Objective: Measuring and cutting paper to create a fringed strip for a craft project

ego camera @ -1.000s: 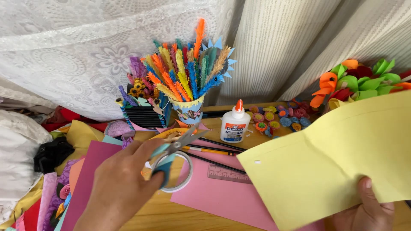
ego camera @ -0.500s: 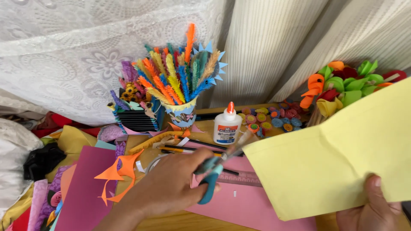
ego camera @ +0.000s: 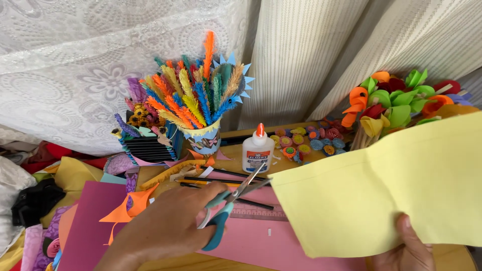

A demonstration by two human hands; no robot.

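Observation:
My left hand [ego camera: 165, 226] grips teal-handled scissors [ego camera: 228, 203], the blades slightly apart and pointing right, tips at the left edge of a large pale yellow paper sheet [ego camera: 386, 195]. My right hand [ego camera: 406, 248] holds that sheet by its lower edge, lifted above the table. Under the scissors lie a pink paper sheet [ego camera: 261, 243] and a pink ruler [ego camera: 263, 212].
A white glue bottle with orange cap [ego camera: 257, 150] stands behind the scissors. A cup of colourful fringed paper sticks [ego camera: 201, 108] and a dark box [ego camera: 148, 145] stand at the back. Paper flowers [ego camera: 396, 103] at right, small paper rolls [ego camera: 306, 140], pencils [ego camera: 226, 175], magenta and orange paper [ego camera: 108, 216] at left.
My left hand has carried the scissors to the right and brought the blade tips up to the yellow sheet's left edge. The sheet stays held in my right hand.

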